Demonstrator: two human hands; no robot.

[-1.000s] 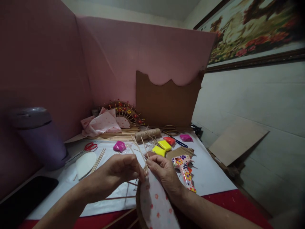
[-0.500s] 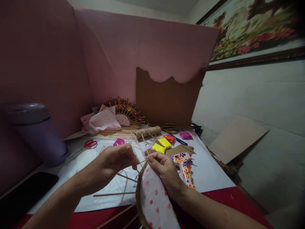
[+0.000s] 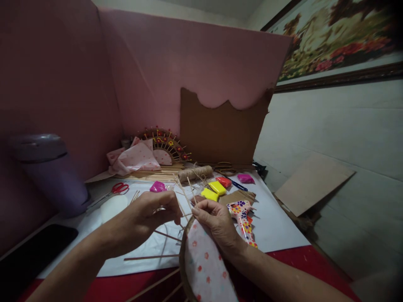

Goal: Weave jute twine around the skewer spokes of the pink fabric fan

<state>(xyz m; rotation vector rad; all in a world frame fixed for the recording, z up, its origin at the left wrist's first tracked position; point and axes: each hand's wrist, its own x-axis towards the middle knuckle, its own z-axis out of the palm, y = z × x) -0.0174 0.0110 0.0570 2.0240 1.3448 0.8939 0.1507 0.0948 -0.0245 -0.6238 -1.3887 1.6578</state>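
A half-round fabric-covered piece [image 3: 206,260], white with small orange-red flowers and edged in brown, stands tilted in front of me. Thin wooden sticks [image 3: 151,257] fan out from its rim. My right hand [image 3: 217,222] pinches the upper end of this piece, thumb and fingers closed near the base of a stick. Just left of it, my left hand [image 3: 155,214] has its fingers pressed together on a thin tan strand of twine [image 3: 187,215], which runs to the right fingertips. The lower part of the piece passes out of view.
Behind the hands lie a twine roll [image 3: 195,173], yellow clay packets [image 3: 210,193], and a flowered glue gun [image 3: 242,220]. Red scissors [image 3: 119,188], a purple bottle [image 3: 53,176] and a black phone [image 3: 37,251] sit left. A decorated stick fan [image 3: 163,142] leans at the back beside cardboard [image 3: 220,134].
My left hand has shifted very slightly left and down from the rim. My right hand keeps its pinch, and the fabric-covered piece stays almost in place.
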